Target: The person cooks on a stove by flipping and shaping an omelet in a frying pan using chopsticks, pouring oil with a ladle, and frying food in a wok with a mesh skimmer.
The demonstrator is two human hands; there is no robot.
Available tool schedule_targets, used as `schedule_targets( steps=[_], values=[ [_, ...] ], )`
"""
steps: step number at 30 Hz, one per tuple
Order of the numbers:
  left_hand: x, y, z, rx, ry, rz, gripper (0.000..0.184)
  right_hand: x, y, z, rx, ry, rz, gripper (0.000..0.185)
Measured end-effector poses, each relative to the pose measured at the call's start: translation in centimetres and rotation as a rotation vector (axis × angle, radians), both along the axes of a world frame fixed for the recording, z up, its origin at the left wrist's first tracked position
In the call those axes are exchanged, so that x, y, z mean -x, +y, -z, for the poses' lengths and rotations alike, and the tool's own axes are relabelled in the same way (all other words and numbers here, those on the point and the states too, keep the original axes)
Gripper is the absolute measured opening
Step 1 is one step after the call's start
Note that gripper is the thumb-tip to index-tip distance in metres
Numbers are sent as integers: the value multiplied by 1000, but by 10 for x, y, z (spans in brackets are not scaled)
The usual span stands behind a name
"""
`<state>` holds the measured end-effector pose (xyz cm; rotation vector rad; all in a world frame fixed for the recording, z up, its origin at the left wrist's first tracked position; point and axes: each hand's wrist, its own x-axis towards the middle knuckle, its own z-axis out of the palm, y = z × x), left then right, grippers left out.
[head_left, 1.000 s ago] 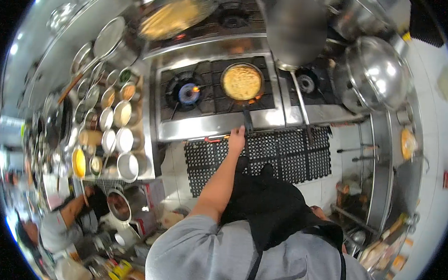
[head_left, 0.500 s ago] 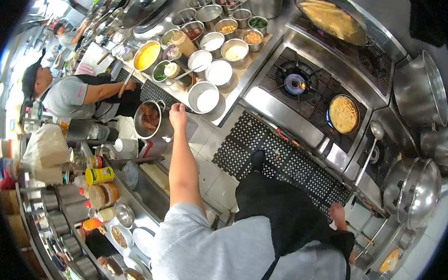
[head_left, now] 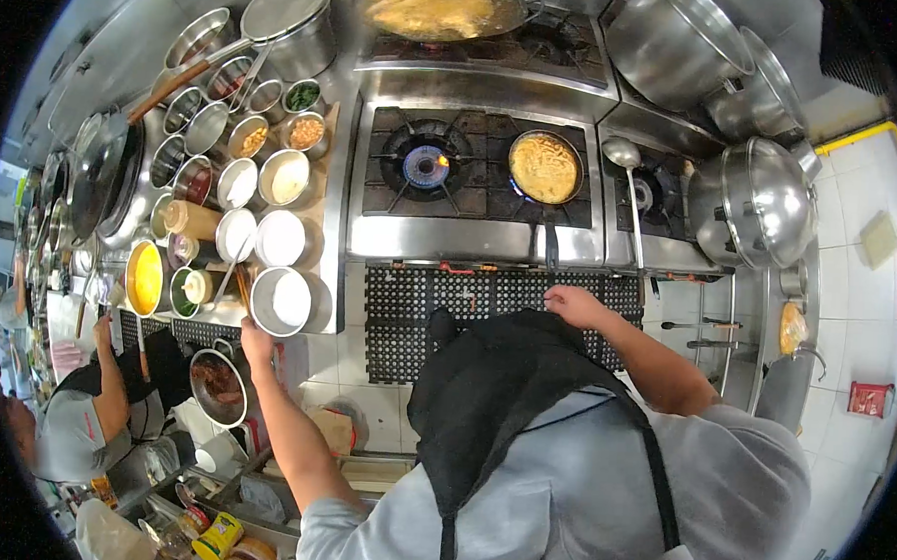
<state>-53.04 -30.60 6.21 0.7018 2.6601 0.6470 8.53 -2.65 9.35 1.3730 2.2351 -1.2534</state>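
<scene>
My left hand [head_left: 257, 344] is at the front edge of the side counter, its fingers closed at the lower end of thin brown sticks [head_left: 241, 283]; their exact kind is unclear. Beside it stands a steel container of white powder [head_left: 280, 301]. My right hand [head_left: 576, 304] is loosely curled and empty in front of the stove. Just beyond it, not touched, is the dark handle [head_left: 552, 247] of a frying pan. A round yellow-brown food, perhaps an omelette [head_left: 544, 168], fills that pan, with a blue flame beneath it.
Left of the pan an uncovered burner [head_left: 425, 166] is lit. A ladle [head_left: 628, 183] lies on the right. Several seasoning containers crowd the counter, with a pot of dark food [head_left: 219, 387] below. A co-worker [head_left: 93, 405] stands at left. A wok of food [head_left: 435, 9] sits behind.
My view has turned toward the stove. My right hand has come up from my side to near the pan handle. My left hand has moved to the brown sticks beside the powder container.
</scene>
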Motion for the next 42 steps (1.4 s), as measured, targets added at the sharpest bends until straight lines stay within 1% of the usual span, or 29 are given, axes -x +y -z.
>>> schedule_targets(
  steps=[2, 4, 6, 8, 9, 10, 12, 14, 16, 18, 19, 20, 21, 22, 23, 24, 25, 26, 27, 28, 29, 30, 32, 33, 34, 36, 38, 39, 42],
  values=[
    [46, -24, 63, -163, -256, -153, 33, 13, 7, 0, -32, 26, -35, 33],
    [14, -20, 4, -376, -378, -133, 22, 29, 13, -4, -43, 44, -54, 33],
    [12, -21, -38, -231, -469, -298, 26, 43, 17, -17, -38, 51, -48, 33],
    [51, -62, -5, -171, -125, -55, 29, 48, 21, -15, -13, 96, -45, 32],
    [38, -63, -39, -13, -48, -22, 31, 54, 19, -23, -43, 88, -75, 32],
    [8, -59, -102, 143, 31, 9, 33, 61, 19, -33, -74, 80, -106, 31],
    [-39, -70, -179, 203, 123, 11, 33, 76, 18, -56, -102, 137, -159, 29],
    [-79, -86, -234, 94, 112, -101, 35, 98, 12, -89, -52, 255, -154, 28],
    [-124, -58, -261, -16, 42, -192, 36, 126, 5, -124, 82, 406, -161, 32],
    [-179, 10, -245, -347, 122, 143, 36, 148, 0, -144, 177, 562, -285, 35],
    [-210, 51, -240, -341, -101, 119, 32, 157, -4, -144, 429, 647, -156, 37],
    [-238, 88, -231, -311, -305, 220, 32, 162, -9, -143, 681, 726, -26, 38],
    [-273, 129, -218, -304, -197, 399, 32, 164, -13, -141, 801, 755, 152, 34],
    [-304, 161, -189, -498, -144, 573, 29, 157, -11, -137, 816, 816, 328, 32],
    [-339, 189, -178, -321, -396, 506, 28, 151, -5, -131, 827, 875, 503, 29],
    [-372, 212, -173, -360, -393, 456, 30, 143, 3, -121, 835, 929, 676, 27],
    [-387, 233, -159, -360, -429, 519, 31, 128, 17, -89, 781, 973, 764, 21],
    [-400, 251, -140, -348, -303, 614, 27, 107, 34, -93, 784, 945, 836, 21],
    [-408, 270, -126, -248, -230, 624, 26, 88, 53, -80, 605, 836, 905, 21],
    [-414, 283, -115, -143, -158, 634, 24, 65, 73, -74, 681, 771, 1079, 20],
    [-416, 295, -104, -71, -115, 665, 25, 38, 92, -78, 624, 689, 1061, 20],
    [-415, 308, -95, -5, -70, 695, 27, 3, 121, -44, 590, 569, 936, 21],
    [-420, 332, -96, 74, -3, 756, 28, -51, 152, -25, -160, 186, 484, 28],
    [-425, 340, -101, 92, 18, 792, 28, -71, 160, -31, -261, 152, 436, 30],
    [-429, 349, -104, 110, 39, 826, 28, -77, 167, -65, -245, -30, 300, 30],
    [-435, 366, -98, 224, 89, 894, 30, -100, 186, -47, -441, -27, -25, 34],
    [-440, 380, -88, 334, 139, 941, 31, -94, 201, -53, -475, -124, -156, 31],
    [-442, 385, -83, 324, 145, 935, 31, -88, 206, -56, -489, -174, -222, 30],
    [-445, 388, -69, 312, 170, 918, 30, -72, 229, -62, -471, -276, -158, 26]
  ],
)
